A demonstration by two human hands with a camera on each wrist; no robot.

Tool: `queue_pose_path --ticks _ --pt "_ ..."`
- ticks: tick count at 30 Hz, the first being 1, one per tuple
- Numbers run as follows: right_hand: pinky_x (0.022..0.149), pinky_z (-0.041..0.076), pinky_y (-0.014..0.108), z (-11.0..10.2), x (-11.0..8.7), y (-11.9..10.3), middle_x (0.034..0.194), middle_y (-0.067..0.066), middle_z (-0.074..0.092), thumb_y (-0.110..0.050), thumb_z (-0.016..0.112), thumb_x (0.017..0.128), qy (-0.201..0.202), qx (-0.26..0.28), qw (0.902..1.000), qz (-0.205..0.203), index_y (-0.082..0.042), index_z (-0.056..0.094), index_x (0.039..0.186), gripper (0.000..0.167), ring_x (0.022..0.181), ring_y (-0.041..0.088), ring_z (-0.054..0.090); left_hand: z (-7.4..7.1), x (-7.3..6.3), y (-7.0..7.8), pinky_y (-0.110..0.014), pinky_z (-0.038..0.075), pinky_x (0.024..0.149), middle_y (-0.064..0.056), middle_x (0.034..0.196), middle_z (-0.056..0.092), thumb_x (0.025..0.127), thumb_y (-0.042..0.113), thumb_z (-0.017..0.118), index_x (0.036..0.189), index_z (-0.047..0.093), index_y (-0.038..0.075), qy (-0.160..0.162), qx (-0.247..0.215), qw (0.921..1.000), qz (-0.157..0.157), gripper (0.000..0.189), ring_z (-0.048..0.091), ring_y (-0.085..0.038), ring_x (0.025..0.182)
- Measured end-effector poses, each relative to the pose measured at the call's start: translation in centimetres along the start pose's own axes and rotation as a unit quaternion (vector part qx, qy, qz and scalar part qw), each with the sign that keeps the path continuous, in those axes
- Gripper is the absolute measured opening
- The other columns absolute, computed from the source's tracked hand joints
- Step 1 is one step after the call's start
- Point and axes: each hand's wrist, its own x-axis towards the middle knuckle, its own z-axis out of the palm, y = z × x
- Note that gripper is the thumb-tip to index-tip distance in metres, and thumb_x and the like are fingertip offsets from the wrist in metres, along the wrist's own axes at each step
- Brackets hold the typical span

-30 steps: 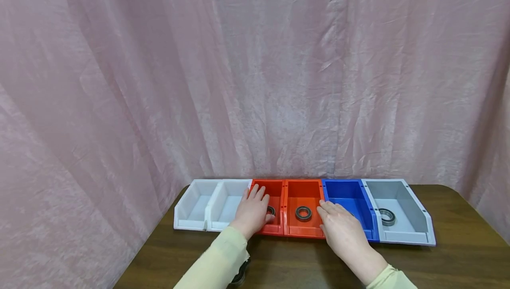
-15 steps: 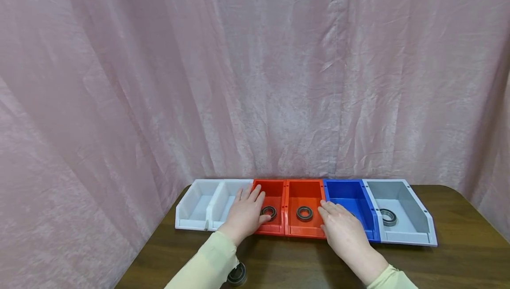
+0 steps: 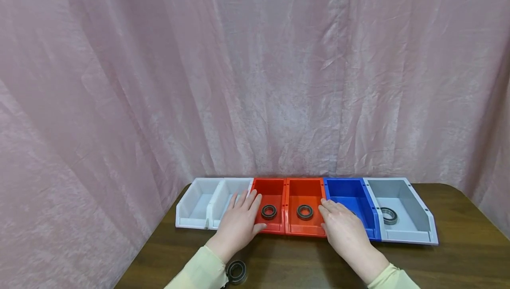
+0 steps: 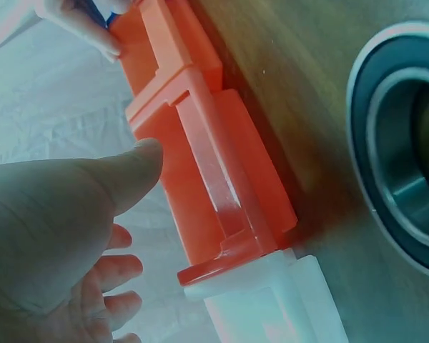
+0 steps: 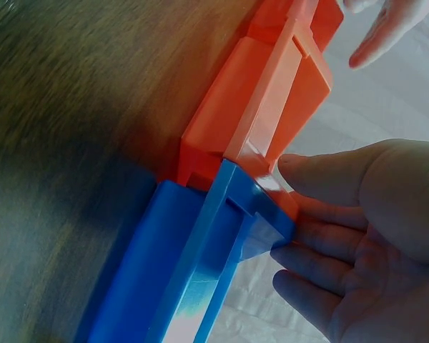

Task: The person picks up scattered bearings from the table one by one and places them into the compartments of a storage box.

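Observation:
My left hand (image 3: 236, 228) hovers with spread, straight fingers over the second white bin (image 3: 235, 186) and the edge of the left red bin (image 3: 270, 184); it holds nothing. A ball bearing (image 3: 268, 212) lies flat in that red bin, right of my thumb. Another bearing (image 3: 305, 212) lies in the right red bin (image 3: 304, 187). My right hand (image 3: 345, 230), fingers extended, is at the wall between this bin and the blue bin (image 3: 345, 187), partly covering the blue one. By my left wrist, a larger bearing (image 3: 237, 272) lies on the table, partly behind the sleeve.
At the row's right end, a grey bin (image 3: 414, 209) contains a bearing (image 3: 388, 216). A white bin (image 3: 199, 200) forms the left end. Pink curtain (image 3: 263, 81) hangs behind the brown wooden table (image 3: 458, 227).
My left hand has drawn back from the left red bin, toward the left and nearer. Its bearing and the one on the table are now more exposed. My right hand stays put.

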Motion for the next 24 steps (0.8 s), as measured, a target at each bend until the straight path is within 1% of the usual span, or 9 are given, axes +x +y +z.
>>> queue_pose_path --ticks 5,8,14,18,24 --pt "0.111 0.055 0.055 -0.1 0.1 0.0 0.134 0.021 0.075 -0.009 0.094 0.085 0.008 0.000 1.0000 -0.004 0.003 0.079 0.122 0.042 0.127 0.040 0.071 -0.5 -1.2 0.1 -0.063 0.034 0.127 -0.018 0.165 0.053 0.097 0.050 0.084 0.160 0.056 0.004 0.018 0.014 0.9997 0.009 0.083 0.047 -0.042 0.155" --pt "0.111 0.055 0.055 -0.1 0.1 0.0 0.133 0.021 0.075 -0.009 0.095 0.084 0.011 -0.002 0.9999 -0.006 0.003 0.079 0.122 0.042 0.127 0.040 0.071 -0.8 -1.8 0.2 -0.063 0.034 0.127 -0.017 0.165 0.054 0.097 0.051 0.083 0.160 0.055 0.005 0.021 0.021 0.9995 0.011 0.084 0.047 -0.041 0.155" --pt "0.111 0.055 0.055 -0.1 0.0 -0.1 0.134 0.021 0.075 -0.009 0.094 0.085 0.001 0.004 1.0000 0.000 0.003 0.079 0.123 0.043 0.127 0.040 0.071 -1.1 -3.0 0.2 -0.063 0.035 0.127 -0.018 0.163 0.056 0.096 0.048 0.085 0.159 0.057 0.004 0.022 0.021 0.9995 0.002 0.082 0.049 -0.042 0.152" --pt "0.111 0.055 0.056 0.0 0.0 0.0 0.135 0.021 0.075 -0.010 0.094 0.085 0.000 0.004 1.0000 0.002 0.003 0.079 0.123 0.043 0.127 0.041 0.071 -1.2 -3.9 -0.2 -0.063 0.035 0.126 -0.019 0.161 0.058 0.095 0.047 0.086 0.157 0.058 0.003 0.021 0.018 0.9996 -0.003 0.081 0.050 -0.043 0.151" --pt "0.110 0.055 0.055 -0.2 0.0 0.0 0.135 0.021 0.075 -0.010 0.094 0.086 -0.002 0.004 1.0000 0.005 0.003 0.079 0.123 0.043 0.127 0.041 0.071 -1.3 -5.1 -1.2 -0.067 0.035 0.125 -0.020 0.158 0.060 0.094 0.045 0.087 0.156 0.059 0.001 0.010 -0.007 0.9998 -0.015 0.081 0.051 -0.045 0.150"
